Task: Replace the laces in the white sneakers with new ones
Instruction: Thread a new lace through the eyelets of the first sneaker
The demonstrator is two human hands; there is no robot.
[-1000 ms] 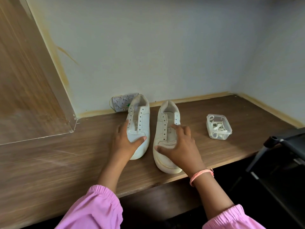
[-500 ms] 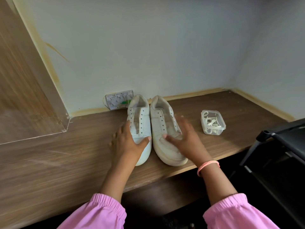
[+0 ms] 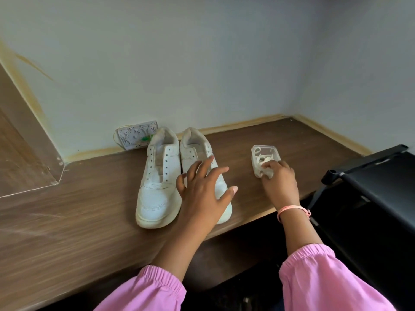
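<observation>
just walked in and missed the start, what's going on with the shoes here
A person in pink sleeves is re-lacing a pair of white sneakers that stand side by side on the wooden shelf, eyelets empty. The left hand hovers, fingers spread, over the right-side sneaker. The right hand reaches into the small clear container of white laces beside the shoes, fingertips on them. No lace is threaded yet.

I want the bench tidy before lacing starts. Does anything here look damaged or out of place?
Yes: a wall plate behind the left sneaker hangs crooked, off the wall, with wires showing. The lower wall edge carries yellowish stains. Both sneakers stand neatly side by side, without laces.
</observation>
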